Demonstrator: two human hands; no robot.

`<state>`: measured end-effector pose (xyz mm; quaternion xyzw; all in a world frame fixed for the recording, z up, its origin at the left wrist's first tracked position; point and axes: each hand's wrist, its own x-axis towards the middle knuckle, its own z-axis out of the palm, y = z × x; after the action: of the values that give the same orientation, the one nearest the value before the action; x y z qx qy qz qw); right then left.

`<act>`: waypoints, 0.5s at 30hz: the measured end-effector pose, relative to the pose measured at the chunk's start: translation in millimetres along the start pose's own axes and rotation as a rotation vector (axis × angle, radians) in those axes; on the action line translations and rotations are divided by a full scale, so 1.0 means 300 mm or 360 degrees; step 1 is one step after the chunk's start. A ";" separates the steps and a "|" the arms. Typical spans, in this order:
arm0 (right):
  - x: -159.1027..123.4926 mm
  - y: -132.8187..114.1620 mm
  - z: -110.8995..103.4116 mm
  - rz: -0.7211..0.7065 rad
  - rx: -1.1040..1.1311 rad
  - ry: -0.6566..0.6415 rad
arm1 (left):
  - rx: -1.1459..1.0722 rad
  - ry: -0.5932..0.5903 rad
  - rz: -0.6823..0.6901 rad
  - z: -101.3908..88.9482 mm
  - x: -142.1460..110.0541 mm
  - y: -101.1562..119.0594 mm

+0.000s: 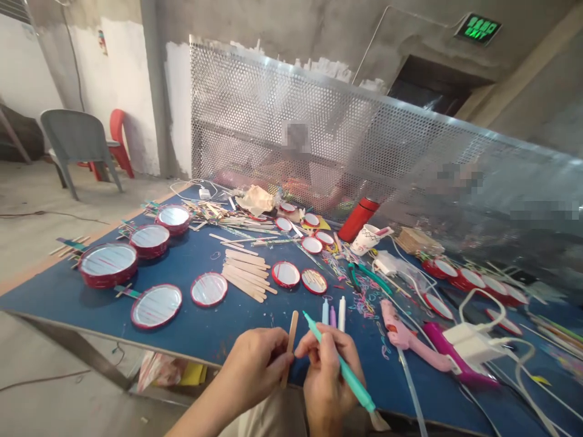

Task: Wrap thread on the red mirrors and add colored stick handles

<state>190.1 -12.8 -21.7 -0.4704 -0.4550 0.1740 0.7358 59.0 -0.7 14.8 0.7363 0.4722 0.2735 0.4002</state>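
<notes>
Near the table's front edge, my left hand (259, 364) is closed on a wooden craft stick (293, 332), which stands nearly upright. Beside it my right hand (328, 373) grips a turquoise marker pen (353, 379), its narrow end pointing up and left toward the stick. Just beyond my right hand lie a light blue marker (325, 312), a purple one (333, 315) and a white one (341, 312). Farther out a fanned pile of craft sticks (246, 272) rests on the blue table (182, 346). Round red-rimmed discs (286, 274) lie around that pile.
Drum-like red-rimmed pieces (109, 264) stand at the left. On the right are a pink glue gun (410, 337), a white charger (473, 343) with cables, green-handled pliers (371, 278) and loose rubber bands. A red flask (358, 218) and paper cup (365, 238) stand before a perforated metal screen (273, 115).
</notes>
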 end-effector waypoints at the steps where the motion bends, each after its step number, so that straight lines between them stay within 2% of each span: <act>1: -0.006 -0.001 -0.001 -0.0044 0.0016 -0.0013 | 0.0002 0.0007 0.0003 0.003 -0.003 0.002; 6: -0.014 -0.030 0.008 -0.0290 0.0110 -0.0076 | 0.0082 0.0073 0.0005 0.009 -0.013 0.012; 12: -0.010 -0.037 0.007 -0.0320 0.0043 -0.0095 | 0.0135 0.0065 0.0012 0.004 -0.010 0.020; 15: -0.015 -0.022 -0.005 -0.0325 -0.0032 -0.0178 | 0.0137 0.0048 0.0035 0.002 -0.011 0.016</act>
<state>187.9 -19.9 -18.5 -0.4185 -0.5427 0.1194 0.7184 60.4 -5.0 18.3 0.7537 0.4814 0.2683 0.3580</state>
